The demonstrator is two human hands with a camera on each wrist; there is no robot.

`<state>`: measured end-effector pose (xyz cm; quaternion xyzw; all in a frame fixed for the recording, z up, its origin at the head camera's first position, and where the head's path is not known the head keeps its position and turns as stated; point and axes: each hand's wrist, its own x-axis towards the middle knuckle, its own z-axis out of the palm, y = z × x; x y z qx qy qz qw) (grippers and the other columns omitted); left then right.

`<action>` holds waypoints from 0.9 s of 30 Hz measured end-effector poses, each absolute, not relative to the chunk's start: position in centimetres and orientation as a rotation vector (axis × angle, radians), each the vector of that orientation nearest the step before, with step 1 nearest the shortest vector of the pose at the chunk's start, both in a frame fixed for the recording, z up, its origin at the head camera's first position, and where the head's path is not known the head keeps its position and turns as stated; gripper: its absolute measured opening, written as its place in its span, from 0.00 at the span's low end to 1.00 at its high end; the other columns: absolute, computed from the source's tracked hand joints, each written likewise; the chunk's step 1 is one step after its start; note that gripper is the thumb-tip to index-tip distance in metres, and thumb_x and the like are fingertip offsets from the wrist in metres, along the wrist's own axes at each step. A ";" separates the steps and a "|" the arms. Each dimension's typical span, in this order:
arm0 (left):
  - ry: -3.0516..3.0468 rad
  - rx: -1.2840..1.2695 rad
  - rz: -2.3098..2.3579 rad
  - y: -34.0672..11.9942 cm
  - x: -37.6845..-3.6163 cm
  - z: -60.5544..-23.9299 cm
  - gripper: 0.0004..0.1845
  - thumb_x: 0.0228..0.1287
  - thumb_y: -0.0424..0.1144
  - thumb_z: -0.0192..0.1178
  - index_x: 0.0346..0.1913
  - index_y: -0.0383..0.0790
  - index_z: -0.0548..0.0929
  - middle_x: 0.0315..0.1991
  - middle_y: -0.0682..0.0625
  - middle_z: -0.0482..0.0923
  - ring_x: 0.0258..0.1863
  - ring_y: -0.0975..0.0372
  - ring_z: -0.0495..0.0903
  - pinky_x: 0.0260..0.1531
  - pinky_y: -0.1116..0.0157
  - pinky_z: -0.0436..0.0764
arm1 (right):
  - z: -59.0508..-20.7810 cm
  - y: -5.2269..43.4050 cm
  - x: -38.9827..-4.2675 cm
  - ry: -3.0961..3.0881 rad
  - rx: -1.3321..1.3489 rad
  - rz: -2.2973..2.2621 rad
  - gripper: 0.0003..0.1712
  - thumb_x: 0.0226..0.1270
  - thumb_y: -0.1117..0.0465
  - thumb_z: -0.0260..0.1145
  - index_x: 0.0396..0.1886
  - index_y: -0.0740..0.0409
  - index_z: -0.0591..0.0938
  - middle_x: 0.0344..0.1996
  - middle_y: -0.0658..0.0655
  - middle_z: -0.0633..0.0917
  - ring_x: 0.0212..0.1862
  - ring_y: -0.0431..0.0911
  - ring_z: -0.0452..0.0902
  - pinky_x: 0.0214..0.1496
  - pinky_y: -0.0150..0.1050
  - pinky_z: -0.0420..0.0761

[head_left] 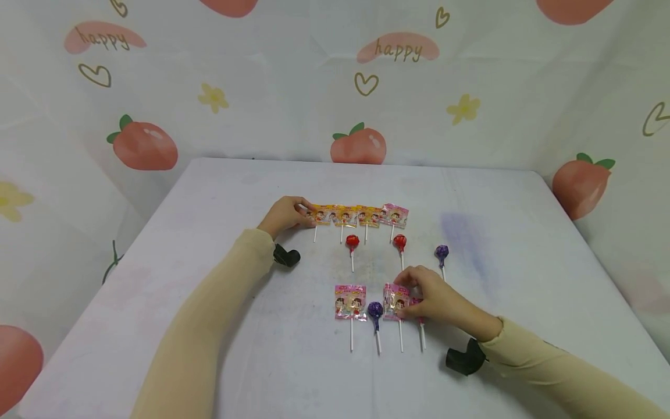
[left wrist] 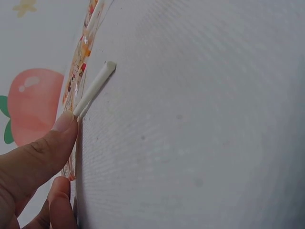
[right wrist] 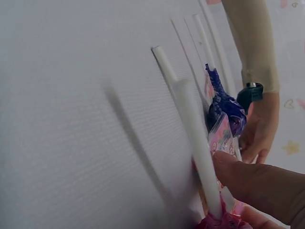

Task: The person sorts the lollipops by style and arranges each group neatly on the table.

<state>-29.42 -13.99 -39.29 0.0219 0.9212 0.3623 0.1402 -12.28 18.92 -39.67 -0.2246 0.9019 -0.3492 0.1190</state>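
Lollipops on white table (head_left: 209, 192), both hands at work.
Left hand (head_left: 285, 214) pinches leftmost yellow-wrapped lollipop (head_left: 320, 215) at far row's left end; right hand (head_left: 434, 297) pinches pink-wrapped lollipop (head_left: 395, 302) in near row. Best handled by wrapper edge, sticks kept parallel, neighbours undisturbed. Count, left to right: far row three yellow, one pink (head_left: 396, 215); middle two red (head_left: 352, 242), one purple (head_left: 442, 252); near row one pink (head_left: 350, 301), one purple (head_left: 374, 309), the held pink, another partly hidden under the hand.

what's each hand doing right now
Left hand: pinches the leftmost yellow-wrapped lollipop.
Right hand: grips a pink-wrapped lollipop.
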 end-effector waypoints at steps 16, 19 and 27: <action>2.661 0.060 1.054 -13.9 -29.4 -39.2 0.19 0.46 0.43 0.73 0.44 0.49 0.82 0.34 0.48 0.73 0.26 0.61 0.71 0.28 0.67 0.70 | -37.7 18.7 -12.4 2.507 -0.520 -1.230 0.25 0.44 0.60 0.77 0.43 0.56 0.76 0.34 0.51 0.76 0.38 0.45 0.74 0.43 0.39 0.75; 2.665 0.060 1.050 -14.0 -29.4 -39.3 0.19 0.46 0.43 0.73 0.44 0.49 0.82 0.34 0.48 0.73 0.26 0.61 0.71 0.28 0.67 0.70 | -37.5 18.7 -12.1 2.475 -0.533 -1.304 0.25 0.45 0.60 0.76 0.44 0.57 0.76 0.36 0.53 0.77 0.37 0.47 0.75 0.40 0.37 0.76; 2.664 0.052 1.045 -13.9 -29.2 -39.2 0.20 0.46 0.44 0.73 0.45 0.49 0.82 0.35 0.48 0.73 0.28 0.60 0.71 0.30 0.66 0.69 | -37.3 18.3 -11.4 2.468 -0.522 -1.403 0.23 0.47 0.58 0.75 0.44 0.54 0.78 0.45 0.53 0.80 0.43 0.48 0.76 0.39 0.36 0.78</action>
